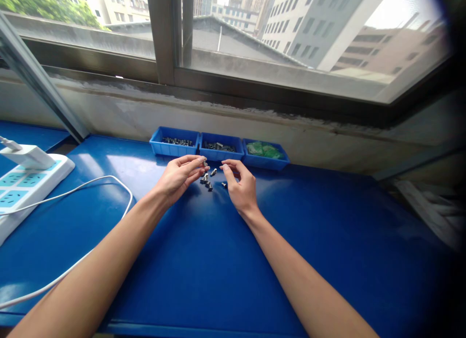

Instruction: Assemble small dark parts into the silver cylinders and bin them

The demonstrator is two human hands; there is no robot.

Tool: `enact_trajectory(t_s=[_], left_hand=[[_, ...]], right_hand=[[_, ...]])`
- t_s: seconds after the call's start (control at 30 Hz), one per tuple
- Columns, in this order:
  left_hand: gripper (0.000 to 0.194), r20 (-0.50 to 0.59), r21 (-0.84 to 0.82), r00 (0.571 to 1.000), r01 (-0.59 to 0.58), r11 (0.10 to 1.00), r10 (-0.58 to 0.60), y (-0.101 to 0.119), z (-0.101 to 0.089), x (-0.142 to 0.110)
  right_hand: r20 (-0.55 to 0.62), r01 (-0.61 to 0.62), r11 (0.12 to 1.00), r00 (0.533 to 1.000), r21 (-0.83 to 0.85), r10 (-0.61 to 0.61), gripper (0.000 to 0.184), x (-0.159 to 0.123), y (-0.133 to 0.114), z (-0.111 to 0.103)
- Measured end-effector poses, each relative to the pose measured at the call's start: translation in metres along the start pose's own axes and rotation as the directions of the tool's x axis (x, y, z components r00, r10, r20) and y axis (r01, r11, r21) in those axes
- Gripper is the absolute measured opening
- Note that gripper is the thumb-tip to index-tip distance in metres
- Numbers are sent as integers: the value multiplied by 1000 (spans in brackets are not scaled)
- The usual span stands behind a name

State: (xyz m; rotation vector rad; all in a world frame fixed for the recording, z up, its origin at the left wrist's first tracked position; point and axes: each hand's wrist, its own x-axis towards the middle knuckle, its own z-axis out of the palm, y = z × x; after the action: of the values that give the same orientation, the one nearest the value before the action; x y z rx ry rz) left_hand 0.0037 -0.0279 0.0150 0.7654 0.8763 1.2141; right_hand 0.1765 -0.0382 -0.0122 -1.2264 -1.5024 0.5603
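Observation:
Both my forearms reach over a blue table (327, 241). My left hand (178, 175) lies palm up with its fingers loosely curled, fingertips beside a small heap of dark metal screws (208, 178). My right hand (240, 185) rests just right of the heap, thumb and forefinger bent toward each other; whether a screw sits between them is too small to see. Behind the hands three shallow blue trays stand in a row: the left tray (174, 147) and the middle tray (220, 152) hold dark metal parts, the right tray (267, 160) holds green pieces.
A white power strip (25, 182) with a plugged-in adapter lies at the left edge, and its white cable (109, 182) loops across the table toward my left arm. A concrete sill and a window frame rise right behind the trays.

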Motion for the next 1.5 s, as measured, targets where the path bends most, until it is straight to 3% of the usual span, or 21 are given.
enact_trajectory(t_s=[0.2, 0.33, 0.5, 0.7, 0.77, 0.9, 0.97, 1.1, 1.2, 1.27, 1.37, 1.5], left_hand=[[26, -1, -5, 1000, 2, 1000, -2, -4, -3, 2], [37, 41, 171, 996, -88, 981, 82, -4, -5, 0], [41, 116, 506, 963, -268, 819, 244, -1, -3, -3], [29, 164, 570, 927, -368, 734, 337, -3, 3, -6], [22, 140, 622, 895, -412, 665, 424, 0, 2, -4], [16, 102, 756, 748, -486, 438, 655, 16, -10, 20], [14, 119, 832, 707, -454, 319, 697, 25, -20, 37], [21, 169, 930, 731, -341, 139, 661, 31, -31, 57], [24, 319, 911, 730, -412, 17, 604, 23, -28, 46], [24, 469, 861, 753, -507, -48, 462, 15, -24, 32], [26, 582, 801, 755, -597, -51, 301, 2, -22, 14], [28, 614, 773, 746, -634, -6, 257, -8, -30, 9]], right_hand=[[33, 33, 999, 999, 5, -34, 20, -2, -1, 0], [52, 75, 997, 996, -12, -74, 18, -3, -4, 0], [60, 86, 996, 995, -15, -84, 17, -3, -5, 0], [66, 86, 996, 994, -36, -84, 17, -4, -6, -2], [85, 80, 996, 994, -47, -76, 18, -3, -7, -3], [117, 78, 994, 991, -73, -69, 19, -2, -7, -2], [119, 76, 994, 991, -78, -67, 19, -1, -7, -2], [68, 26, 993, 998, -116, -18, 18, 1, -2, 0], [43, -35, 992, 998, -121, 41, 17, 3, 4, 1], [47, -57, 993, 997, -101, 62, 17, 4, 8, 2], [29, -55, 993, 998, -106, 59, 17, 5, 11, 2], [14, -51, 989, 998, -136, 54, 18, 6, 14, 3]])
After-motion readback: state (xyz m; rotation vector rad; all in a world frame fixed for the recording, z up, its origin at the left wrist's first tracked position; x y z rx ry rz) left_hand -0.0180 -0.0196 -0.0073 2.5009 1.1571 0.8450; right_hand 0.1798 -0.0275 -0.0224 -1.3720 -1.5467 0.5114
